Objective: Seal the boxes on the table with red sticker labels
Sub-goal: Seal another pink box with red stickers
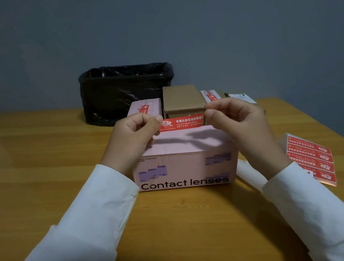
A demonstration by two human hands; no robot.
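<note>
A pink box (185, 164) printed "Contact lenses" stands in front of me on the wooden table (35, 156). Above its far top edge I stretch a red sticker label (184, 122) with white writing. My left hand (134, 138) pinches the label's left end and my right hand (240, 124) pinches its right end. Behind stand a smaller pink box (146, 108) with a red label on top, a plain brown cardboard box (182, 99), and a white box (210, 95) bearing a red label.
A sheet of red sticker labels (310, 159) lies at the right, near the table's edge, with white backing paper (249, 171) beside the pink box. A black bin (124, 90) lined with a black bag stands at the back. A small white item (241, 98) lies at the far right.
</note>
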